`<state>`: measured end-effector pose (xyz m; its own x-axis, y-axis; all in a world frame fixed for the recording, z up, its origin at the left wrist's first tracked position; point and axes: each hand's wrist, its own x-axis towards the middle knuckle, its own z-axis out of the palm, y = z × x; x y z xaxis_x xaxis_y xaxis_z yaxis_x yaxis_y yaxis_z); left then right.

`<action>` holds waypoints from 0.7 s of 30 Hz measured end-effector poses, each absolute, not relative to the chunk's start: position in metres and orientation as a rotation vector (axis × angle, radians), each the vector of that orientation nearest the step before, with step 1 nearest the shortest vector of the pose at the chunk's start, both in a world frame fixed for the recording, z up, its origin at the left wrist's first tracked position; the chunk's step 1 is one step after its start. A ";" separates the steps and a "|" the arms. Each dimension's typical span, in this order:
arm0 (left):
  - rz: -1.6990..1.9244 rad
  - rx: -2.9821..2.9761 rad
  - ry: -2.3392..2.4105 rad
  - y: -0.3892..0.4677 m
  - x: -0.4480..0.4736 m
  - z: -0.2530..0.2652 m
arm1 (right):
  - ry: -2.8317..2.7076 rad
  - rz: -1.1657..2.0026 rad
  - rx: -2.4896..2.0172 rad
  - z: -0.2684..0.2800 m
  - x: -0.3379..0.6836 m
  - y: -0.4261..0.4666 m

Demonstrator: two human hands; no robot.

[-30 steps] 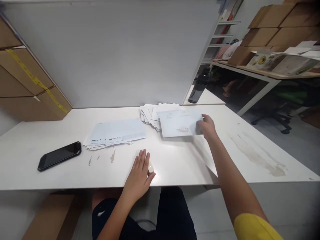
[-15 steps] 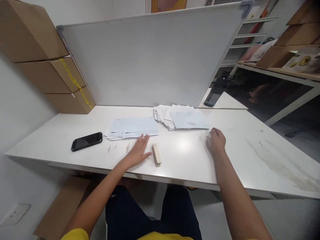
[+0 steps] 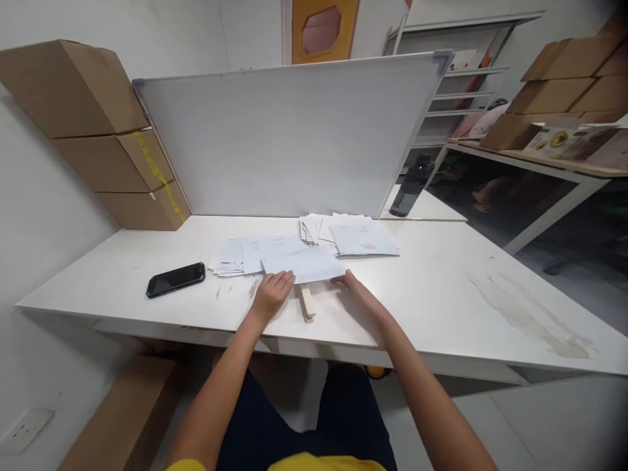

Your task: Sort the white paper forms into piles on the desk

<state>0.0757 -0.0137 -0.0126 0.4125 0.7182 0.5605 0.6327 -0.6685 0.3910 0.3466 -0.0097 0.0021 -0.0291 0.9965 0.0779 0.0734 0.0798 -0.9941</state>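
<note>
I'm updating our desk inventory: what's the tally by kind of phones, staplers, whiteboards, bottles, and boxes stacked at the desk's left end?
Phone: 1
Stapler: 1
Whiteboard: 1
Bottle: 1
Stacked boxes: 3
Total: 7

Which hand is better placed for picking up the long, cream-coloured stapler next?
Probably the left hand: it is closer to the cream-coloured stapler than the right hand. Both hold the pale, rectangular paper sheet, so either must release first.

You have three stacked cardboard boxes (image 3: 110, 160) at the upper left of the frame, a black phone (image 3: 175, 280) left of centre, a whiteboard (image 3: 294, 144) across the upper centre, and, right of it, a dark bottle (image 3: 410, 188) and shelves (image 3: 458, 97).
</note>
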 end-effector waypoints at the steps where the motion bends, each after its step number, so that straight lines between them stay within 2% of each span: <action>1: 1.083 2.556 1.150 -0.015 0.076 -0.010 | -1.280 1.221 -1.146 0.002 0.339 -0.002; 5: 1.080 2.578 1.094 -0.019 0.075 -0.002 | -1.006 1.451 -0.996 -0.007 0.328 0.027; 9: 1.214 2.385 1.371 -0.019 0.074 0.002 | -0.950 1.353 -0.927 -0.016 0.332 0.028; 12: 1.218 2.030 1.392 -0.017 0.069 0.003 | -0.929 1.320 -0.912 -0.014 0.331 0.019; 17: 1.164 1.373 1.059 -0.016 0.060 0.003 | -0.870 1.268 -0.917 -0.007 0.321 0.020; 21: 1.277 1.231 0.866 -0.019 0.062 0.004 | -0.846 1.231 -0.914 -0.008 0.312 0.021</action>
